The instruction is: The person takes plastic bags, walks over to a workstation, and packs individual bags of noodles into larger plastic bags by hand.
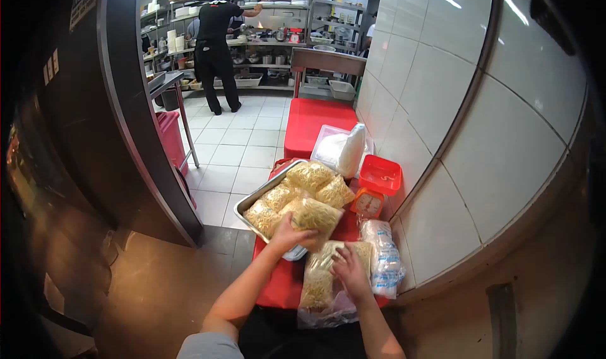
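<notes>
My left hand grips the near end of a clear plastic bag of yellowish noodles, thumb on top and fingers underneath. This bag is at the front of a metal tray, over several similar noodle bags. Nearer to me, a larger clear bag of pale noodles lies on a red surface. My right hand rests on its top with the fingers apart and slightly bent. Its loose plastic end hangs towards me.
Right of the large bag lie printed plastic packs. Behind them stand an orange dial scale, a red basin and a white bag. A tiled wall borders the right. A person in black stands at the far shelves.
</notes>
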Available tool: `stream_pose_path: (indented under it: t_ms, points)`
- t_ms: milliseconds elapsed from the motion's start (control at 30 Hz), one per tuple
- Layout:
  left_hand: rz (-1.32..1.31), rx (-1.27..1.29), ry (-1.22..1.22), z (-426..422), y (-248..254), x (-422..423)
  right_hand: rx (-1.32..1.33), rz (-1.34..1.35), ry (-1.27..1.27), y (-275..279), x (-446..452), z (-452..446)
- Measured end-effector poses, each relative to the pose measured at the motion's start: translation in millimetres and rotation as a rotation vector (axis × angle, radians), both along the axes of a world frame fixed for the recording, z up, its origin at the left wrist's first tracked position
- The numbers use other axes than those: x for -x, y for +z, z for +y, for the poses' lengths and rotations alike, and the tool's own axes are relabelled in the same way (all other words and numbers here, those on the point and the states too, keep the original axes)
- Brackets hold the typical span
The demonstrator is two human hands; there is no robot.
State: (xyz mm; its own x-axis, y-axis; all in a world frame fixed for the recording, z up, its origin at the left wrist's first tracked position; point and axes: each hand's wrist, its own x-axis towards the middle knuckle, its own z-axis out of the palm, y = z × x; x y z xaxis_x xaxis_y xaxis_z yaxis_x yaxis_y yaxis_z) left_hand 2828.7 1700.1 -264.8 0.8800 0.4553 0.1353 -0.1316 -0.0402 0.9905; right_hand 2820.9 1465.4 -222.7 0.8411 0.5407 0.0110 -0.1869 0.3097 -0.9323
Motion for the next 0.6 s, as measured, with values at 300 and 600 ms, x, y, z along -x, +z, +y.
stream_pose_path:
  t_ms: [300,600]
  points:
    - [0.035,0.072,-0.227,-67,39,95,-0.273,0.169,0.015,-8,48,8]
    - [0.045,-0.353,-0.01,-16,30,61,-0.422,0.254,0.089,3,65,-25]
